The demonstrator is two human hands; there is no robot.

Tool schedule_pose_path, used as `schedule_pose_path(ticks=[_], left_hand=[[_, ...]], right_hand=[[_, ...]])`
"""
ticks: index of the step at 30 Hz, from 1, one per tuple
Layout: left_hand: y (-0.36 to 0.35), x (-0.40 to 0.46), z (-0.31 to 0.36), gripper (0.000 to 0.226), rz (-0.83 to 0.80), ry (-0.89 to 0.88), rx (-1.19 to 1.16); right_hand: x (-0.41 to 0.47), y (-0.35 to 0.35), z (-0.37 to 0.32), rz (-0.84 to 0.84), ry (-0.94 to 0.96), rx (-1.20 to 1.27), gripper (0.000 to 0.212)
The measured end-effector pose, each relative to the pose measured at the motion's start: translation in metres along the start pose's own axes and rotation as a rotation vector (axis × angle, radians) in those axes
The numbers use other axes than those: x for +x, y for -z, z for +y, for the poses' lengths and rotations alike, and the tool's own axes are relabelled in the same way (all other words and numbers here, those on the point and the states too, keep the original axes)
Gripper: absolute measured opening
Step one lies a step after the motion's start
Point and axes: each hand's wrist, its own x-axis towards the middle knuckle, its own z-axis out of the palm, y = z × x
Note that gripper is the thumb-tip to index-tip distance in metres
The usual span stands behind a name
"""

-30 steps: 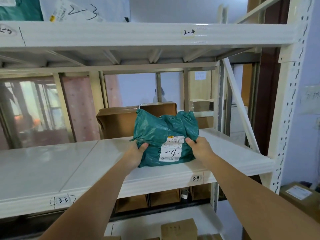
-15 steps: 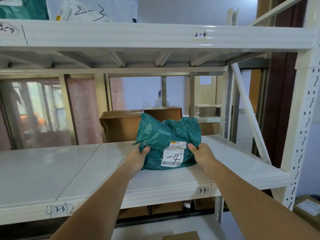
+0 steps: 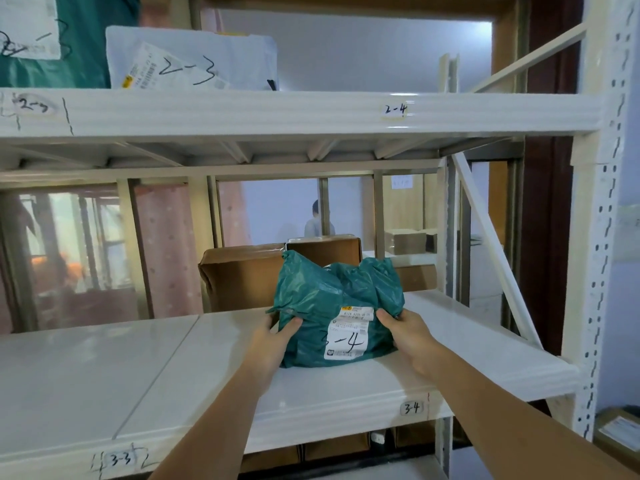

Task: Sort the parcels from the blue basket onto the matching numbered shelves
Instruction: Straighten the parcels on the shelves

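Teal parcel [image 3: 337,308] marked 3-4 sits on the shelf [image 3: 346,393] labelled 3-4, gripped between left hand [image 3: 275,336] and right hand [image 3: 407,332]; release remains, basket unseen.

Count: 2 of my hands, left [image 3: 273,336] and right [image 3: 408,336]. 1 green 3-4 parcel [image 3: 332,306]. 2 brown boxes [image 3: 242,275] behind it. 1 white 2-3 parcel [image 3: 190,57] above.

White steel racking [image 3: 594,237] with perforated uprights, diagonal brace [image 3: 495,251] right of the grip. Behind it: glazed partition [image 3: 270,209], pale wall beyond, pink dotted curtain [image 3: 166,251] up-left, window [image 3: 69,244] further left with hazy daylight. Dark brown door frame [image 3: 547,202] far right. Soft, even light.
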Motion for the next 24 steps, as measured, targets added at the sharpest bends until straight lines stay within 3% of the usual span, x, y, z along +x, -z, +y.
schedule_pose_path(ticks=[7, 11, 13, 18, 21, 24], left_hand=[[0.001, -0.002, 0.003, 0.052, 0.006, 0.004, -0.014], [0.003, -0.003, 0.003, 0.053, 0.014, 0.003, -0.016], [0.003, -0.006, 0.002, 0.05, 0.013, 0.002, 0.005], [0.001, -0.016, 0.013, 0.022, 0.044, -0.094, 0.382], [0.0, -0.034, 0.031, 0.024, 0.002, -0.089, 0.545], [0.01, -0.061, 0.043, 0.044, -0.107, 0.005, 0.78]], right_hand=[[-0.015, 0.004, -0.007, 0.048, 0.115, -0.116, 0.033], [-0.024, 0.017, -0.006, 0.055, 0.105, -0.28, 0.072], [-0.032, 0.026, -0.005, 0.059, 0.12, -0.394, 0.073], [-0.051, 0.057, 0.0, 0.02, 0.153, -0.692, 0.063], [-0.066, 0.071, -0.005, -0.021, 0.143, -0.844, 0.063], [-0.082, 0.081, -0.004, -0.118, 0.145, -1.037, 0.066]])
